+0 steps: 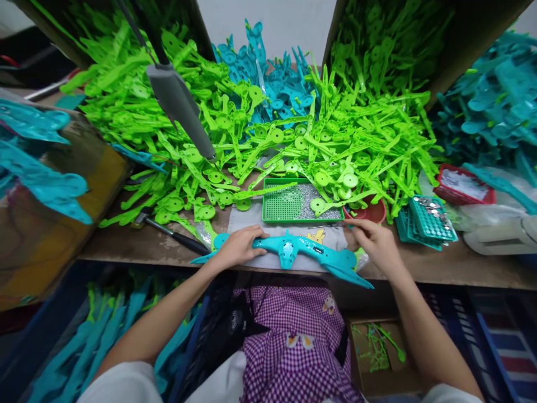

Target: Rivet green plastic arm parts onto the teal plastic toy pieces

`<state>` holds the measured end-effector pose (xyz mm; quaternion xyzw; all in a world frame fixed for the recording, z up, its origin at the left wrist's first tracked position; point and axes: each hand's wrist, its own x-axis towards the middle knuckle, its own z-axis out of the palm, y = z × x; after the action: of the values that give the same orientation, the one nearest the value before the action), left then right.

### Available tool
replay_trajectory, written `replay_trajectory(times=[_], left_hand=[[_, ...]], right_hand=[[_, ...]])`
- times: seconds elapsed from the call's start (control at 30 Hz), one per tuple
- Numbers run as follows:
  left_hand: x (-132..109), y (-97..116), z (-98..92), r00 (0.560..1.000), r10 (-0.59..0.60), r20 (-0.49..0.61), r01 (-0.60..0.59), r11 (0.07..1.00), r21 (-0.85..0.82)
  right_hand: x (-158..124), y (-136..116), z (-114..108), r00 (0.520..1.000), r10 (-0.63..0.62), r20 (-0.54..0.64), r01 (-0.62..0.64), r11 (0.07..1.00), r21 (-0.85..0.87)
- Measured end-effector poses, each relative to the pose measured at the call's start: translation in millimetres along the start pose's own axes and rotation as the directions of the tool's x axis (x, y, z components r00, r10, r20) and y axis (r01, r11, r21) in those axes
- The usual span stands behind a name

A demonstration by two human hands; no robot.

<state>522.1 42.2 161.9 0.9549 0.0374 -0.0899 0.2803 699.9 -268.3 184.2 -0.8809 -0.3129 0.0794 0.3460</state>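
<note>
A teal winged plastic part (287,251) lies across a grey cloth at the table's front edge. My left hand (242,246) is closed round its left arm, thumb below and fingers over the top. My right hand (373,240) is above and beyond the part's right end, with thumb and fingertips pinched on a thin metal tool (325,226) pointing left; its exact kind is too small to tell. Just behind the part stands a green tray (282,202) with many small metal screws (312,198) in its right half. A lime-green plastic piece lies over that tray's right side.
Lime-green parts (377,140) are heaped across the table, with teal parts (277,84) behind. A grey electric screwdriver (180,106) hangs at the left. A hammer (176,234) lies left. Red bowl (369,211) and stacked teal trays (432,218) stand right.
</note>
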Motion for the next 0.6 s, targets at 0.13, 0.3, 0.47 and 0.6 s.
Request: replay_trajectory(times=[0.13, 0.3, 0.47, 0.6], left_hand=[[1, 0, 0.0, 1.000, -0.005, 0.010, 0.005, 1.000, -0.003], [0, 0, 1.4, 1.000, 0.012, -0.002, -0.012, 1.000, 0.007], [0, -4, 4.4, 0.999, 0.038, -0.018, -0.038, 0.999, 0.019], [-1, -8, 7.6, 0.997, 0.068, -0.042, -0.067, 0.997, 0.024]], right_hand=[[-3, -19, 29, 0.988, -0.108, 0.108, 0.128, 0.973, -0.192], [-1, -17, 40, 0.980, -0.078, 0.184, 0.089, 0.994, -0.057], [-3, -15, 44, 0.982, -0.112, 0.152, 0.125, 0.989, -0.078], [-10, -16, 57, 0.967, -0.162, 0.196, 0.206, 0.950, -0.234]])
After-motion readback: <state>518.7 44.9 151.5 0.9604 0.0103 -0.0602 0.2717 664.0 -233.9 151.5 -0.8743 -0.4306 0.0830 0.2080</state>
